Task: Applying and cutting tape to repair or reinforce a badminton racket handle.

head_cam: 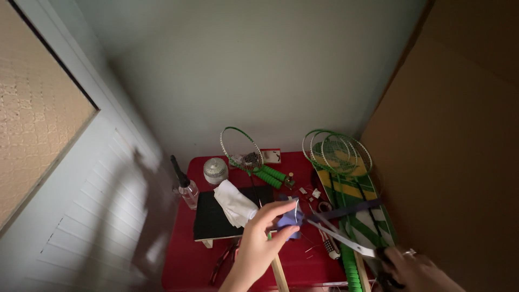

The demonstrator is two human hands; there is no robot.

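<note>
My left hand [259,243] reaches in from the bottom and pinches a small piece of purple tape [290,218] and a thin string between thumb and fingers. At the bottom right corner my right hand [416,270] holds scissors [343,238], whose open blades point left toward the purple piece. A dark strip [346,210] runs from the purple piece to the right over a green and yellow racket bag [354,203]. All of this hovers over a small red table [189,265].
On the table lie a black mat [211,219], a white cloth [234,203], a clear spray bottle [186,189], a round lidded jar [215,170], green-framed rackets [243,154] with green grips, and small bits. A white door stands left, a brown panel right.
</note>
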